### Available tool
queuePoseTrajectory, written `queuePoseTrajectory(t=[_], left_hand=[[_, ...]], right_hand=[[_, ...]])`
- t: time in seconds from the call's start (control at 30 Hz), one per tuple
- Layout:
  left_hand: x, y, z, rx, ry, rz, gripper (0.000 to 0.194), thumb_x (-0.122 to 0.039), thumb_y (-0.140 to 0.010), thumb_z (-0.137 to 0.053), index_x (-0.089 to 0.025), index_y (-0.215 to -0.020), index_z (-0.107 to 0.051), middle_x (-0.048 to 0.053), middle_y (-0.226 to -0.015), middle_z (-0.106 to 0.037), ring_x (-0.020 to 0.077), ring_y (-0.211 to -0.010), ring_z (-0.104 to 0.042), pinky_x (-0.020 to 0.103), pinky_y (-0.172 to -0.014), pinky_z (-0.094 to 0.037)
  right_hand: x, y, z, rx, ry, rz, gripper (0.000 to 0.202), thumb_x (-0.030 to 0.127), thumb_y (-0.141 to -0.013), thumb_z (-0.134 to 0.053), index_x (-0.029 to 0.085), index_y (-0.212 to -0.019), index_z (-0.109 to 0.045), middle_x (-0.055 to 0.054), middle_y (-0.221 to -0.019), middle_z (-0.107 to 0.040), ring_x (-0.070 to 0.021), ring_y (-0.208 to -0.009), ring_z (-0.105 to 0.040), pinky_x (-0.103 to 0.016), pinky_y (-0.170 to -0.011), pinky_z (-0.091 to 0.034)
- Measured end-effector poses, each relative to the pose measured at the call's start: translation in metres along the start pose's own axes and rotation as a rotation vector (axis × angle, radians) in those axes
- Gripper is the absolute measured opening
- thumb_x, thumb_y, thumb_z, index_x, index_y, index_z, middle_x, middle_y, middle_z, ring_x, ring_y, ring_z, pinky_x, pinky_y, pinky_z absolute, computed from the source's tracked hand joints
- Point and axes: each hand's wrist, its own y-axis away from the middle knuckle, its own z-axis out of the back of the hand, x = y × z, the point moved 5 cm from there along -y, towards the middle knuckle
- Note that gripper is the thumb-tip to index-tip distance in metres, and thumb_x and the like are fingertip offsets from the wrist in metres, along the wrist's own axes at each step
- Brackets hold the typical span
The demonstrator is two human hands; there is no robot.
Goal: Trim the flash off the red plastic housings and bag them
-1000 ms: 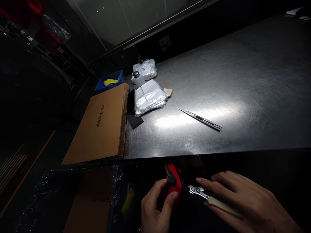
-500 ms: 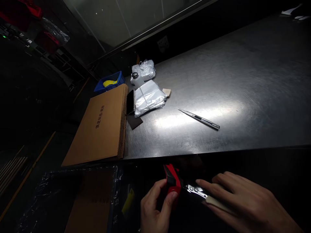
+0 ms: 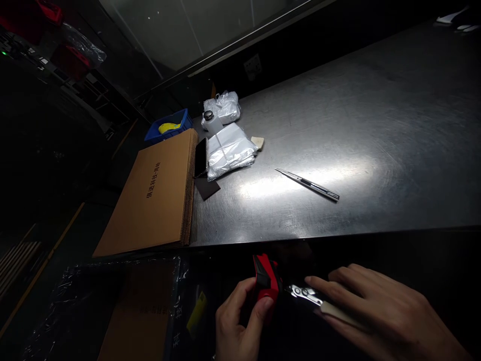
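Observation:
Below the front edge of the metal table, my left hand pinches a red and black part between thumb and fingers. To its right, my right hand is wrapped round the light handles of metal nippers. The nippers' tip points left, close to the part's right side; whether they touch is too dark to tell. A slim metal knife lies on the table above my hands.
On the metal table stand a cardboard stack, plastic-wrapped packs, a bottle, a phone and a small beige block. A blue bin is behind the cardboard. Below left hangs dark plastic film.
The nippers' tip has drawn back slightly from the red and black part. Both hands keep their holds; the left hand has shifted very slightly left.

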Motion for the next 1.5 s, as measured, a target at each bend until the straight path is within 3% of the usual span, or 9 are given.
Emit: queuePoseTrajectory(t=[0.4, 0.63, 0.93, 1.37, 1.5], left_hand=[[0.000, 0.002, -0.001, -0.010, 0.013, -0.004, 0.016, -0.032, -0.091, -0.068, -0.028, -0.105, -0.074, -0.001, -0.093, -0.080, 0.0177, -0.083, -0.074, 0.023, -0.077, -0.055], [0.002, 0.002, -0.003, -0.003, 0.031, 0.012, 0.015, -0.033, -0.091, -0.068, -0.029, -0.104, -0.074, -0.002, -0.095, -0.080, 0.0174, -0.086, -0.075, 0.022, -0.079, -0.055], [0.004, 0.003, -0.001, -0.012, 0.030, 0.002, 0.016, -0.031, -0.091, -0.068, -0.030, -0.106, -0.073, -0.003, -0.096, -0.080, 0.0169, -0.088, -0.074, 0.021, -0.080, -0.055], [0.009, 0.005, -0.003, -0.013, 0.031, 0.066, 0.017, -0.034, -0.090, -0.068, -0.030, -0.105, -0.075, -0.001, -0.097, -0.080, 0.0198, -0.087, -0.075, 0.025, -0.081, -0.056], [0.007, 0.005, -0.003, -0.027, 0.042, 0.056, 0.016, -0.034, -0.090, -0.069, -0.030, -0.104, -0.075, -0.002, -0.097, -0.080, 0.0190, -0.089, -0.074, 0.023, -0.081, -0.054]], right_hand=[[0.008, -0.001, -0.004, 0.004, 0.030, 0.054, 0.027, 0.029, -0.098, -0.057, 0.021, -0.123, -0.065, -0.003, -0.084, -0.069, -0.0151, -0.067, -0.065, -0.026, -0.058, -0.053], [0.006, 0.000, 0.000, -0.019, 0.064, 0.038, 0.025, 0.029, -0.099, -0.057, 0.021, -0.121, -0.065, -0.001, -0.075, -0.065, -0.0131, -0.059, -0.062, -0.025, -0.051, -0.049], [0.005, 0.000, -0.002, 0.026, 0.065, 0.032, 0.030, 0.031, -0.099, -0.057, 0.019, -0.126, -0.063, -0.005, -0.088, -0.067, -0.0157, -0.070, -0.064, -0.027, -0.058, -0.052], [0.016, -0.003, 0.002, -0.055, 0.123, 0.079, 0.021, 0.023, -0.102, -0.052, 0.017, -0.110, -0.069, -0.002, -0.075, -0.066, -0.0135, -0.063, -0.062, -0.028, -0.059, -0.047], [0.012, -0.002, 0.005, -0.065, 0.128, 0.061, 0.022, 0.025, -0.100, -0.055, 0.019, -0.117, -0.068, -0.002, -0.080, -0.068, -0.0140, -0.065, -0.062, -0.028, -0.059, -0.047]])
